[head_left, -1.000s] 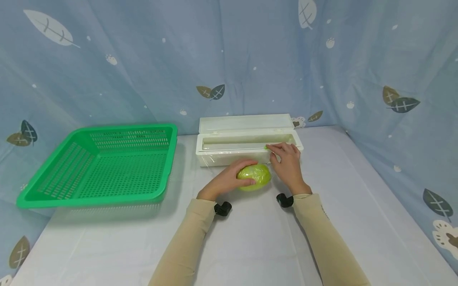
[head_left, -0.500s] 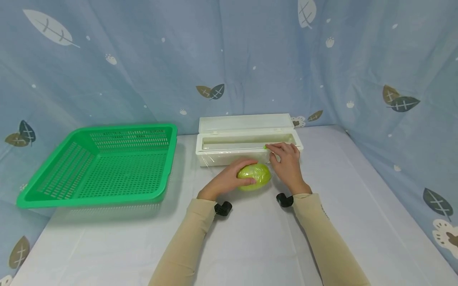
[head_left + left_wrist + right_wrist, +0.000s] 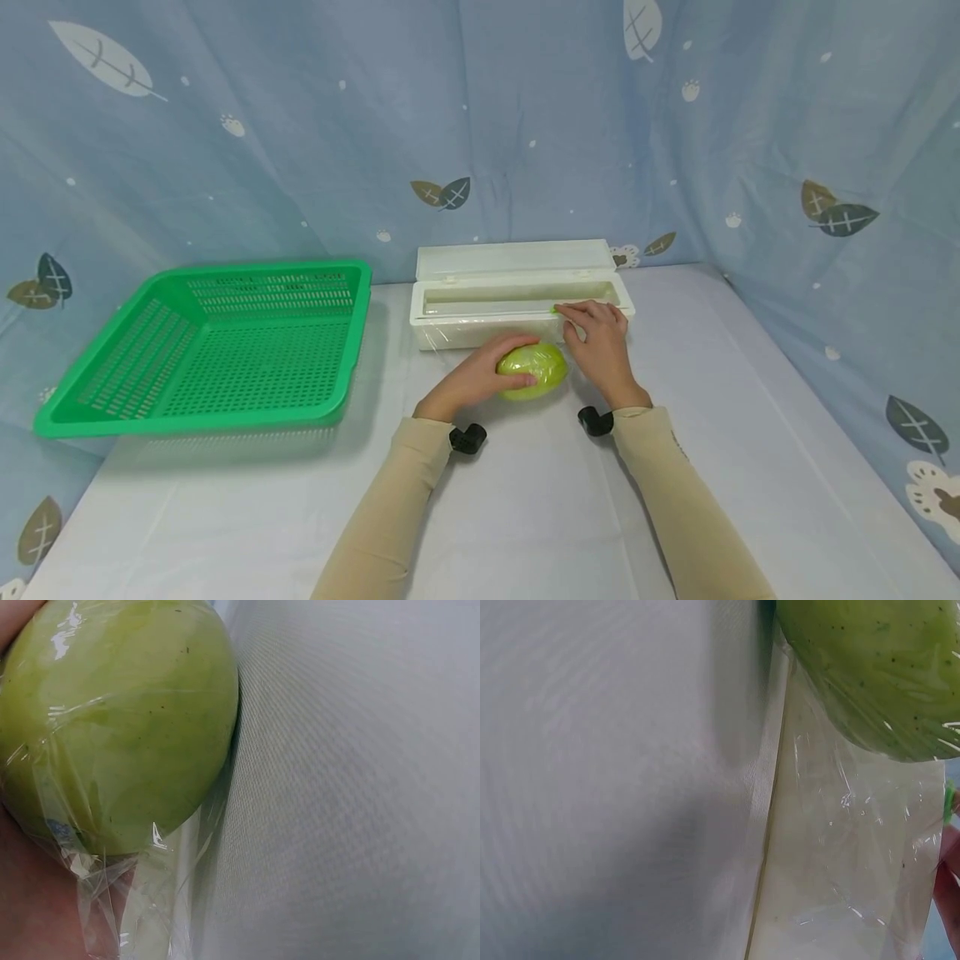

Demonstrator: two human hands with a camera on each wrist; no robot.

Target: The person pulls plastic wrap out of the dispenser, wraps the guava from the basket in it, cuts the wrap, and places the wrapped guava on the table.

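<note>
A white cling film dispenser [image 3: 416,302] stands at the back centre, its lid [image 3: 517,259] raised. In front of it sits a rounded yellow-green fruit [image 3: 542,367] covered in clear cling film [image 3: 847,825], its exact kind unclear. My left hand [image 3: 476,377] grips the fruit from the left, thumb on the near side. Film runs from the fruit to the dispenser's front edge, creased in both wrist views. My right hand [image 3: 602,346] holds a small bright green slide cutter [image 3: 554,311] with its fingertips on that edge, right of centre. The fingers partly hide the cutter.
A green plastic basket [image 3: 341,406] with perforated sides stands to the left on the white-covered table [image 3: 525,517]. Behind everything hangs a blue curtain [image 3: 510,100] with leaf prints. Black wrist devices [image 3: 468,439] sit at both cuffs.
The green cutter and my right fingertips have crept very slightly left along the dispenser's edge. My left hand, the fruit and the basket stay in place.
</note>
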